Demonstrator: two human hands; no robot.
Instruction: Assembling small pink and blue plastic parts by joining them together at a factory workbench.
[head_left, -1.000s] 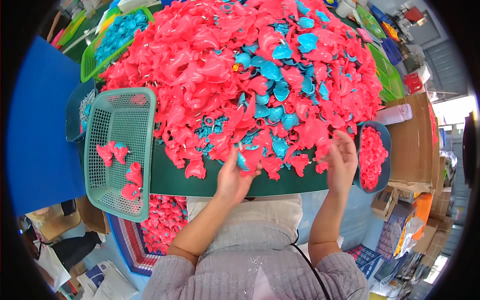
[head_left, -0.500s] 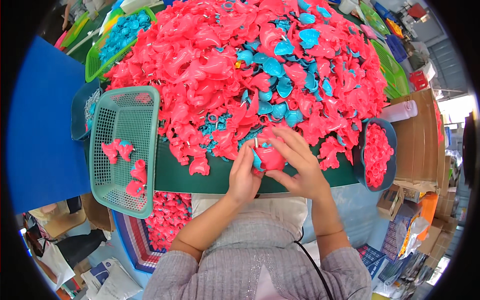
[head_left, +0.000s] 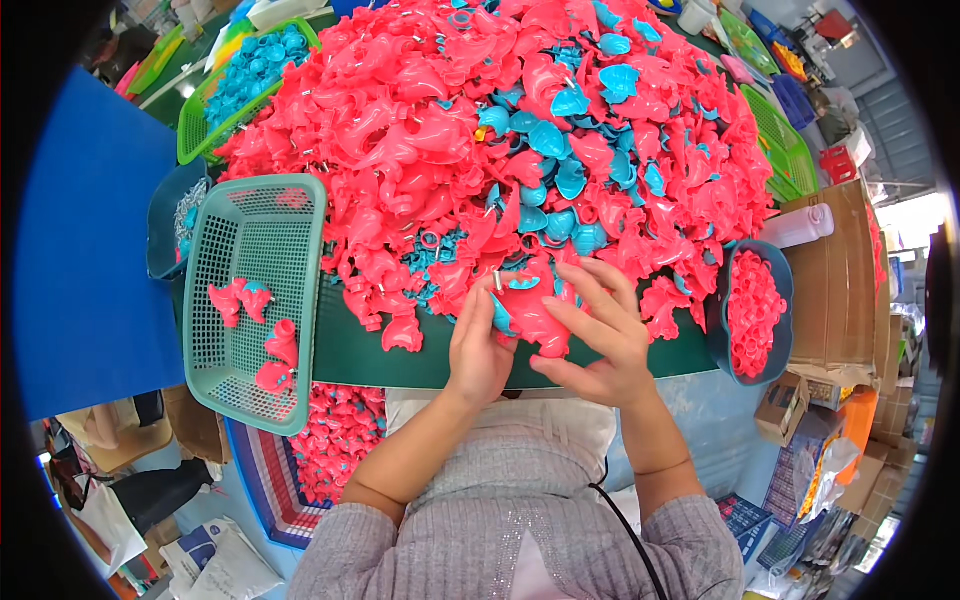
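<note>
A glossy pink plastic toy part [head_left: 540,322] with blue pieces fitted to it is held over the front edge of the green table. My left hand [head_left: 480,352] is closed on its left side, thumb and fingers around the blue edge. A small metal pin stands up near those fingertips. On the part's right side is my right hand [head_left: 607,338], fingers spread and thumb apart; its fingertips overlap the part's edge, and whether they touch it I cannot tell. Just beyond both hands rises a large heap of pink shells [head_left: 400,150] mixed with blue shells [head_left: 548,138].
A green mesh basket [head_left: 316,300] at left holds a few pink-and-blue parts. Behind it stand a dark tub [head_left: 160,235] of small metal pieces and a lime basket [head_left: 190,135] of blue parts. At right sit a tub [head_left: 788,300] of small pink pieces and a cardboard box [head_left: 835,280].
The fingers of my right hand have spread and lifted off the pink part, which shows more of itself now and has turned a little. My left hand still holds it.
</note>
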